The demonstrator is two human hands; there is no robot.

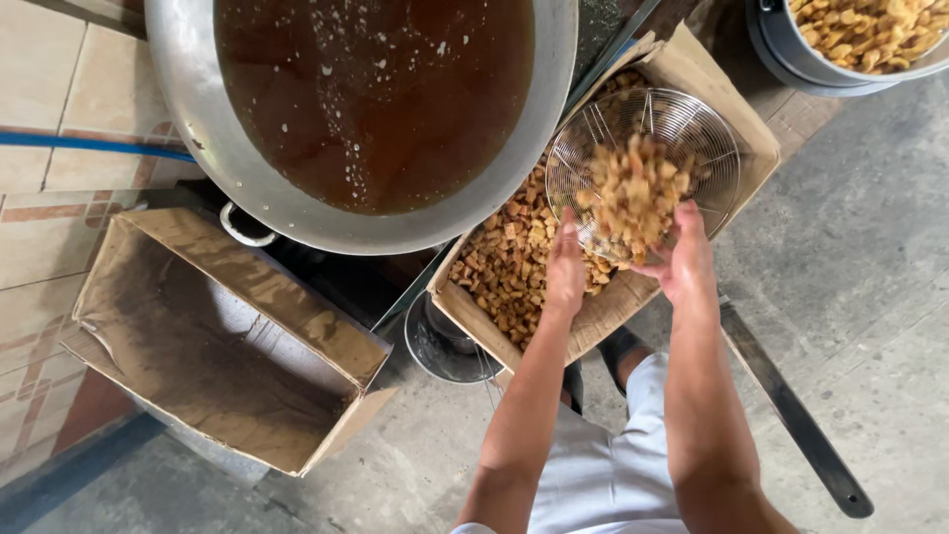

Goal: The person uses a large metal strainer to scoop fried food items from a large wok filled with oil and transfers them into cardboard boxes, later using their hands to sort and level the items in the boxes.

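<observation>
Both hands, left [565, 269] and right [684, 259], grip the wire skimmer [643, 163]; keep it tilted low over the cardboard box [613, 307] so fried pieces [633, 193] land inside.

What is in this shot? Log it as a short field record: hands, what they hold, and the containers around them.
left hand: at the near rim of the wire strainer basket, fingers up
right hand: at the basket's lower right rim
basket contents: heap of golden fried pieces
under the basket: cardboard box part-filled with similar browned cubes
big metal wok: holds dark brown oil
left box: empty, oil-stained cardboard box
top right: grey bucket of fried pieces
floor: long dark handle lying on concrete
</observation>
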